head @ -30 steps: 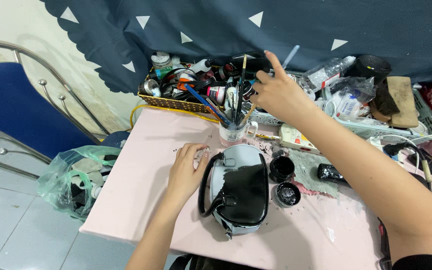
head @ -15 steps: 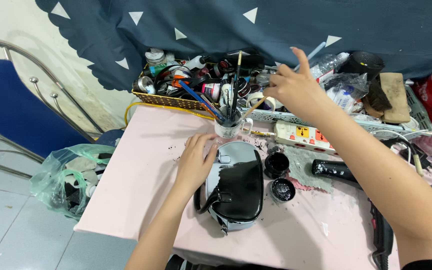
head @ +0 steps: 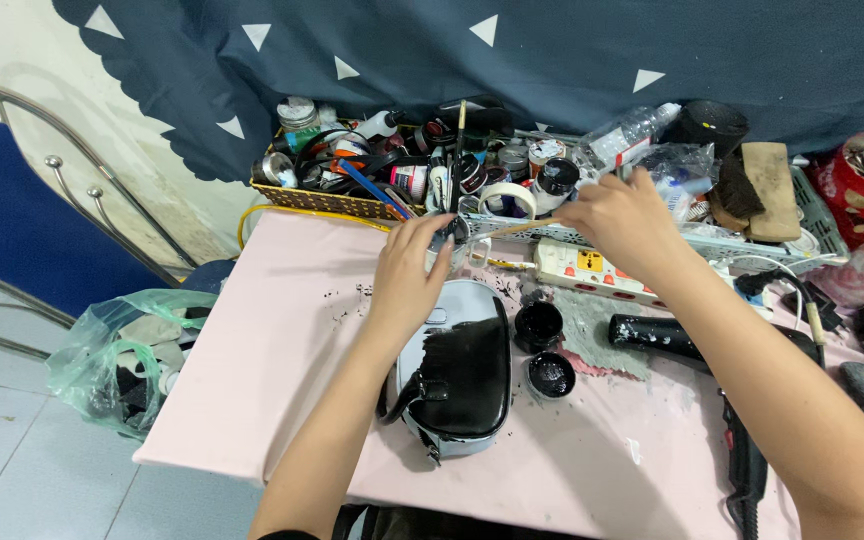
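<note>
Here, left hand point(head: 410, 275) fingers gripping cup point(head: 449, 243) (behind black handbag point(head: 460, 378)), right hand point(head: 620, 222) fingers pinching brush point(head: 512, 229).

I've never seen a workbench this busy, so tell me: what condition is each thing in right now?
Left hand: gripping the cup of brushes.
Right hand: pinching a brush handle, tip toward the cup.
Handbag: lying flat, partly black, partly pale.
Two small jars: open, black inside.
Plastic bag: on the floor, open, stuffed.
Tape roll: lying flat.
</note>
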